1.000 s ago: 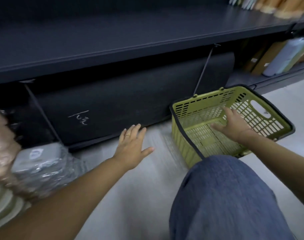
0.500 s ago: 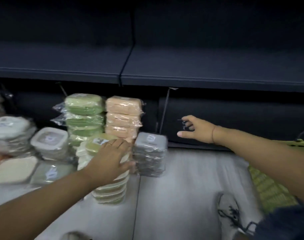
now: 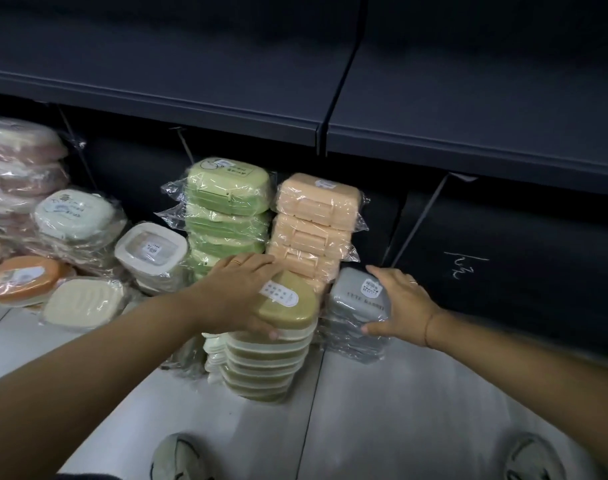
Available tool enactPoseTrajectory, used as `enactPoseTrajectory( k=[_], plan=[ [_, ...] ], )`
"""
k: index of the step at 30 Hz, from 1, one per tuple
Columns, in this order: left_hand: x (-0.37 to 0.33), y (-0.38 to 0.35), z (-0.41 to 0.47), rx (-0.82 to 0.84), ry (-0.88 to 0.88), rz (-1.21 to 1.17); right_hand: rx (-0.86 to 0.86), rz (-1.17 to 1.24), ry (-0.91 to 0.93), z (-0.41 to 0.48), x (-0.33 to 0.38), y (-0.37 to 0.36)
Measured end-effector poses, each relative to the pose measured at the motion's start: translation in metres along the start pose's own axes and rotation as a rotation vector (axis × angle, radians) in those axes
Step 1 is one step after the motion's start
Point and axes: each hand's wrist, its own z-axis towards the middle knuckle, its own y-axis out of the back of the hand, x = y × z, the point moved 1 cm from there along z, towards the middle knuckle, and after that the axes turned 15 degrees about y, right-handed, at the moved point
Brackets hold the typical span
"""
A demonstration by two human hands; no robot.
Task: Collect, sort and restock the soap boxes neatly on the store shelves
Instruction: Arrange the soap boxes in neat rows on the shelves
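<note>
Stacks of wrapped soap boxes stand on the floor in front of dark shelving. My left hand point(image 3: 242, 294) grips the top olive box point(image 3: 288, 306) of a tall olive stack, fingers over its far edge and thumb at its near side. My right hand point(image 3: 401, 303) clasps the top of a short grey stack point(image 3: 356, 308) from the right. Behind them rise a light green stack point(image 3: 226, 202) and a peach stack point(image 3: 314, 220).
An empty dark shelf point(image 3: 226, 81) runs above the stacks. To the left lie a clear-lidded white box point(image 3: 150, 249), a mint box point(image 3: 74, 214), an orange oval box point(image 3: 22, 277), a cream box point(image 3: 82, 303) and pinkish stacks point(image 3: 15, 161). My shoes point(image 3: 179, 457) stand on pale floor.
The view swung left from the green basket to the soap stacks. My left hand settled on the olive stack; my right hand came down from the shelf base onto the grey stack.
</note>
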Motion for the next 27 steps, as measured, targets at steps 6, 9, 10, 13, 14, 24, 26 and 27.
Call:
enactPoseTrajectory(
  k=[6, 9, 10, 13, 14, 24, 26, 27],
  plan=[
    [0.004, -0.003, 0.002, -0.010, -0.006, -0.078, -0.026, -0.034, 0.003, 0.004, -0.002, -0.007],
    [-0.002, -0.002, 0.005, -0.011, 0.044, -0.160, -0.080, -0.008, 0.000, 0.002, 0.000, -0.008],
    [-0.006, 0.000, 0.005, -0.004, 0.066, -0.159, -0.092, -0.003, 0.001, -0.001, 0.001, -0.006],
    [-0.022, 0.012, 0.002, -0.002, 0.090, -0.088, -0.093, -0.008, 0.032, -0.018, 0.001, 0.005],
    [-0.028, 0.020, -0.001, -0.001, 0.096, -0.065, -0.080, -0.015, 0.053, -0.026, 0.001, 0.013],
    [-0.146, 0.134, -0.039, -0.219, -0.089, -0.158, -0.253, -0.034, 0.206, -0.171, -0.035, 0.223],
    [-0.194, 0.156, -0.025, -0.347, -0.223, -0.192, -0.388, -0.054, 0.122, -0.204, -0.061, 0.274],
    [-0.218, 0.167, -0.016, -0.392, -0.287, -0.233, -0.441, -0.072, 0.057, -0.218, -0.082, 0.296]
  ],
)
